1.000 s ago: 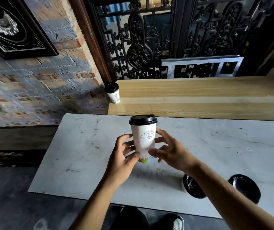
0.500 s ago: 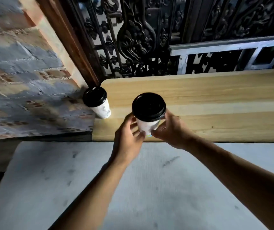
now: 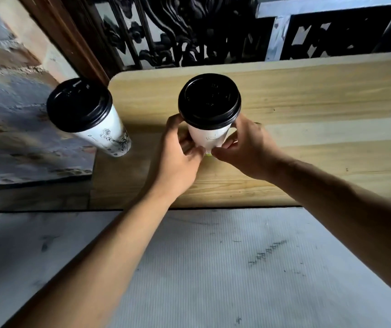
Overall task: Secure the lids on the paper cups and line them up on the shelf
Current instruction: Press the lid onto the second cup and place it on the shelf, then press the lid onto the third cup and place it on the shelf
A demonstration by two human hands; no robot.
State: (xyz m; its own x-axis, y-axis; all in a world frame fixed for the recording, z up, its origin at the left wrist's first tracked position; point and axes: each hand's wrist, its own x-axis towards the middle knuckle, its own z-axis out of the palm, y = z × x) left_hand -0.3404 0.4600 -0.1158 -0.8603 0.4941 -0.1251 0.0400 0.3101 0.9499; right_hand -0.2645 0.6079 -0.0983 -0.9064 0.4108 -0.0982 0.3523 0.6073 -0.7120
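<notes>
A white paper cup (image 3: 211,136) with a black lid (image 3: 209,100) is held upright over the wooden shelf (image 3: 320,138), near its left end. My left hand (image 3: 177,159) grips the cup's lower left side and my right hand (image 3: 246,150) grips its lower right side; the fingertips hide the cup's base, so I cannot tell whether it touches the wood. To the left, a second lidded paper cup (image 3: 87,114) stands at the shelf's left end.
A white marble table (image 3: 237,268) lies below the shelf, under my forearms. Behind the shelf rises a dark ornate iron grille (image 3: 189,31). A brick wall (image 3: 12,102) runs along the left.
Both hands lifted the lidded cup off the marble table and carried it forward over the shelf, to the right of the other cup. The view has moved closer.
</notes>
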